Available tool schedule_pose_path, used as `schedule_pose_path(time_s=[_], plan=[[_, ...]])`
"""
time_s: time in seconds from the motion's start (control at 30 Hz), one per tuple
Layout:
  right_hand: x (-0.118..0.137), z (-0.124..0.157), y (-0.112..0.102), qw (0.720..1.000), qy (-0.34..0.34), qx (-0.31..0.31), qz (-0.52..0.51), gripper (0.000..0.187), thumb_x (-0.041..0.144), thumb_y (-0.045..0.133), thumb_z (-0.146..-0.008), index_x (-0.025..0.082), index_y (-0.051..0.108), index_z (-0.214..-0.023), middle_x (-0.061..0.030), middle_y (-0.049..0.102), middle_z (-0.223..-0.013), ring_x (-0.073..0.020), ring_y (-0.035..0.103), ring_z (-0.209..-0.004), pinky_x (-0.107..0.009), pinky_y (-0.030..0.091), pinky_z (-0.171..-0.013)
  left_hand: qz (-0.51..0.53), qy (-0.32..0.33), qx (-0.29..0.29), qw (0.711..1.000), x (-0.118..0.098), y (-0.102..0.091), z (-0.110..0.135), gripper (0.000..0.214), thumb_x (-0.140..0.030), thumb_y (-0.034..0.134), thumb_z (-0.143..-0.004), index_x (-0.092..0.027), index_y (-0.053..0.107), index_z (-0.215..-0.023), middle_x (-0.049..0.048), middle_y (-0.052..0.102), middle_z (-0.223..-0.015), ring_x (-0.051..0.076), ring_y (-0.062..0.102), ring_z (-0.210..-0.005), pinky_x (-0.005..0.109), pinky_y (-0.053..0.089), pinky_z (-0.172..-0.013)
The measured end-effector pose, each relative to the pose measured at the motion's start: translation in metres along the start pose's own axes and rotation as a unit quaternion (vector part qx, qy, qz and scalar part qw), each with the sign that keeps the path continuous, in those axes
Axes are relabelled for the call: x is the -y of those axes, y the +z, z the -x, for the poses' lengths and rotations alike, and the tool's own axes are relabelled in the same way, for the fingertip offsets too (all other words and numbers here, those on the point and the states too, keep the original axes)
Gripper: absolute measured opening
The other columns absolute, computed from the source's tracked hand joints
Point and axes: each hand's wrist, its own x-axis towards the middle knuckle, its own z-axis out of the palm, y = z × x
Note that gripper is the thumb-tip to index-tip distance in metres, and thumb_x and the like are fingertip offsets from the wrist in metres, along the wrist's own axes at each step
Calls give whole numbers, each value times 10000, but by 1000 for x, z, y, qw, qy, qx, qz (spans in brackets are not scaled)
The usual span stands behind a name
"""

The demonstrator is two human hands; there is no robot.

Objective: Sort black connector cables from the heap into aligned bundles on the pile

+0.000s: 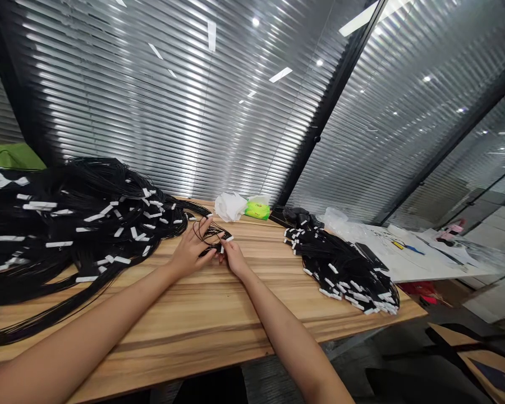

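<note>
Thin black cords with white end pieces [214, 231] run between my hands at the middle of the table. My left hand [191, 247] has its fingers curled around part of this bundle. At the bundle's right end, my right hand [232, 255] pinches cords close to a white end piece. A large heap of black cords [88, 207] with many white tags covers the left of the table, and some strands lead from it toward my left hand. A smaller pile of the same cords [345, 269] lies to the right.
A crumpled white tissue [229, 206] and a green tissue pack [257, 209] stand at the back of the wooden table [219, 325]. Clear plastic [339, 221], yellow-handled scissors [398, 244] and papers lie on a white table at right. Behind is a ribbed glass wall [172, 112].
</note>
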Motion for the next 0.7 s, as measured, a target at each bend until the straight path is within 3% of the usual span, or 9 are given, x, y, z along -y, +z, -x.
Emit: schedule_pose_path(time_s=[0.13, 0.23, 0.33, 0.43, 0.53, 0.63, 0.7], plan=[[0, -2, -4, 997, -20, -79, 2, 416, 602, 476, -796, 206, 506, -672, 29, 537, -511, -110, 438, -421, -242, 352, -435, 89, 72, 17, 993, -6, -7, -2, 339, -222, 608, -812, -261, 674, -1141, 90, 467, -1454, 287, 389, -1366, 487, 326, -1110], [0, -3, -6, 992, -32, -121, 14, 414, 603, 456, -803, 204, 504, -701, 27, 553, -545, -109, 426, -440, -246, 341, -450, 156, 63, 12, 986, -9, -9, -4, 109, -228, 637, -792, -231, 717, -866, 84, 639, -1250, 270, 467, -1306, 460, 383, -1078], [0, -2, -6, 988, -41, -142, 34, 420, 598, 445, -817, 205, 498, -679, 31, 531, -517, -115, 419, -446, -249, 330, -462, 173, -16, -41, 984, -11, -5, -5, 132, -251, 639, -805, -208, 673, -685, 82, 693, -1127, 265, 533, -1236, 455, 409, -1047], [-1, -1, -7, 985, -47, -156, 59, 426, 590, 444, -829, 208, 499, -649, 40, 494, -480, -123, 423, -454, -251, 324, -469, 153, -119, -71, 979, -7, 1, -5, 230, -324, 619, -833, -209, 681, -643, 62, 700, -1126, 256, 601, -1131, 451, 417, -1020], [-2, -3, -12, 980, -47, -176, 80, 415, 574, 431, -845, 216, 491, -643, 39, 492, -481, -127, 421, -455, -253, 319, -472, 188, -217, -60, 956, 4, 8, -2, 282, -403, 568, -863, -226, 732, -717, 50, 683, -1176, 235, 622, -1089, 405, 448, -985], [-2, -5, -20, 974, -42, -199, 96, 396, 549, 425, -859, 231, 457, -625, 38, 489, -479, -129, 415, -451, -257, 318, -480, 207, -310, -85, 924, 23, 12, 3, 330, -474, 540, -864, -225, 754, -885, 74, 628, -1279, 245, 589, -1147, 380, 476, -945], [-1, -6, -22, 973, -37, -204, 103, 394, 534, 421, -867, 237, 442, -610, 35, 486, -469, -135, 419, -453, -262, 326, -490, 204, -340, -79, 915, 34, 13, 6, 367, -506, 531, -858, -218, 747, -928, 79, 641, -1260, 247, 599, -1125, 373, 484, -924]])
